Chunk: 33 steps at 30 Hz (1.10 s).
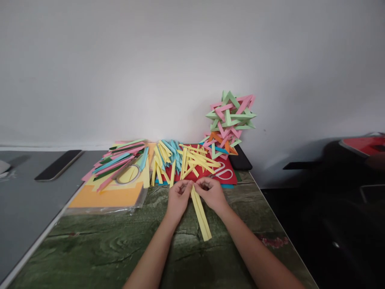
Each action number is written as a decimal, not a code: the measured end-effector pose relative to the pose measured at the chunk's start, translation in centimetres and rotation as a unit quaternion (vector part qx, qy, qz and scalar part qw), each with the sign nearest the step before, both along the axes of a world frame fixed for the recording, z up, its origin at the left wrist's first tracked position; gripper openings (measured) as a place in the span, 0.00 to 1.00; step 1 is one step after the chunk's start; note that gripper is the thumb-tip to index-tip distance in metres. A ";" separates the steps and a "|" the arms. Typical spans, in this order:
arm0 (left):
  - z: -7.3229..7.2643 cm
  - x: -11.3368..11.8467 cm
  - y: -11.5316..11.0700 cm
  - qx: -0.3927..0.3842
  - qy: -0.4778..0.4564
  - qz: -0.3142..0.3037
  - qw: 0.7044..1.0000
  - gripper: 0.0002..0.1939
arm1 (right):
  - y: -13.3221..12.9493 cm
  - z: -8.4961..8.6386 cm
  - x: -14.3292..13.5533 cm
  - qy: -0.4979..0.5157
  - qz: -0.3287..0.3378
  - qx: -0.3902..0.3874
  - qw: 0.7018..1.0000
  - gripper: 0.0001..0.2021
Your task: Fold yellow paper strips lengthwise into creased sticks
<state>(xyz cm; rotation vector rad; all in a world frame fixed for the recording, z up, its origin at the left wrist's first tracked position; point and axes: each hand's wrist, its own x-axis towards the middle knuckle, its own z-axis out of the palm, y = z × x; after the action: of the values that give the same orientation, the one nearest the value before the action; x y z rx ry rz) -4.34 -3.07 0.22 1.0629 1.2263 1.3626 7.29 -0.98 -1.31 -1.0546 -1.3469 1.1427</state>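
Note:
A creased yellow paper strip [201,216] hangs toward me between my two hands, its far end pinched in my fingertips. My left hand [179,194] grips that end from the left, thumb and fingers together. From the other side my right hand [212,194] pinches the same end, its thumb close to the left one. Just beyond the hands lies a loose pile of folded yellow strips [197,158]. Blue folded strips [174,152] are heaped beside them. White-handled scissors [224,172] rest on red paper [233,176], their blades partly hidden.
Folded-paper star models [231,116] are stacked at the back right near a black phone [241,158]. At left, coloured strips and a tape roll [128,174] lie on an orange paper pack [105,196]. Another phone [58,164] sits on the grey table [24,208]. The wood-patterned table [99,249] ends at right.

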 end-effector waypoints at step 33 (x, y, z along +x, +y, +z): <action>0.1 0.2 0.0 -0.023 -0.022 0.002 0.999 0.10 | -0.4 1.3 0.1 -0.080 -0.077 0.111 0.988 0.05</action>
<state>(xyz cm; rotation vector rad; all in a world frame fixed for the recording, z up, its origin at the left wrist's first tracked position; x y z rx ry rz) -4.17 -3.05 0.30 0.9935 1.2235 1.3478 7.38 -1.43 -0.01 -1.0831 -1.4532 0.7873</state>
